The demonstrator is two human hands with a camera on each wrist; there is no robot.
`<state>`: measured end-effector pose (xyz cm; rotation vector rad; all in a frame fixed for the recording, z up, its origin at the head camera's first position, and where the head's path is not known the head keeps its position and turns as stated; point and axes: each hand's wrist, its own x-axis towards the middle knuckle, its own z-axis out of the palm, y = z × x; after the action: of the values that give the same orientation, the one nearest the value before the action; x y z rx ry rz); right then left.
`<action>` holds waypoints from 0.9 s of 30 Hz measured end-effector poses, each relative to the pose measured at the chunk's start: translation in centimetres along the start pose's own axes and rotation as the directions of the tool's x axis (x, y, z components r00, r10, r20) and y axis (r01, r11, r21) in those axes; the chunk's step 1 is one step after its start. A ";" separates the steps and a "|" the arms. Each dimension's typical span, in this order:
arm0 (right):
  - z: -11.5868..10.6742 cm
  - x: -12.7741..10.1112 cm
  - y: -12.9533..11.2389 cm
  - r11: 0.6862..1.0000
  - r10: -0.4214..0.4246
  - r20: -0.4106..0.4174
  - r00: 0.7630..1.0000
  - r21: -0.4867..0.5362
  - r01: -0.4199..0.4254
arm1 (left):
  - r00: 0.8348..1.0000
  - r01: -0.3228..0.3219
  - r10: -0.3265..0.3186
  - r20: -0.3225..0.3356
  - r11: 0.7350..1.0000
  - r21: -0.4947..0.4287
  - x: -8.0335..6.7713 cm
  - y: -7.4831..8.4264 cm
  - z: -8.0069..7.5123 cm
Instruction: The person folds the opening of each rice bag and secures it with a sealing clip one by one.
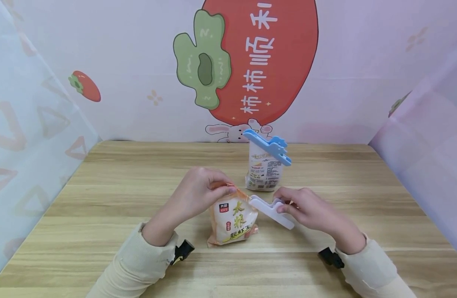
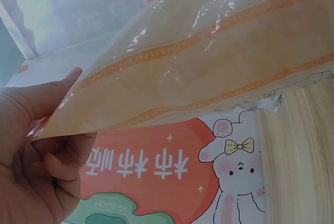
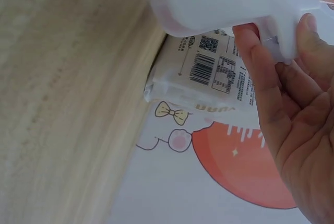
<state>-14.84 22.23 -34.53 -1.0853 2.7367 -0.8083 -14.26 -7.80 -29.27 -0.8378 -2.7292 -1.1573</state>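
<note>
An orange snack bag (image 1: 233, 221) stands on the wooden table (image 1: 101, 198) near the front middle. My left hand (image 1: 204, 188) pinches its folded top edge; in the left wrist view the bag (image 2: 209, 57) fills the frame above my fingers (image 2: 57, 161). My right hand (image 1: 300, 207) grips a white sealing clip (image 1: 271, 212) by its handle end, the clip's tip right beside the bag's top. The right wrist view shows the white clip (image 3: 224, 4) held by my fingers (image 3: 271, 72).
Behind stands a white bag (image 1: 263, 169), also in the right wrist view (image 3: 203, 78), closed at its top with a blue clip (image 1: 267, 146). Printed screens wall the table at the back and both sides.
</note>
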 end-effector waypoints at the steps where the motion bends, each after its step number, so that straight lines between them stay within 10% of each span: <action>1: 0.0 0.0 0.0 1.000 0.007 0.001 1.000 0.005 -0.007 | 1.000 -0.004 0.004 0.000 1.000 0.001 0.0 0.0 0.0; 27: 0.8 0.5 0.0 0.997 0.021 -0.014 1.000 0.068 -0.020 | 0.999 0.037 -0.037 -0.002 0.999 -0.016 0.0 0.2 0.2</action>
<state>-14.98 21.50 -35.16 -1.0401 2.7064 -0.9035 -14.17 -7.55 -29.26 -0.7912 -2.7485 -1.1874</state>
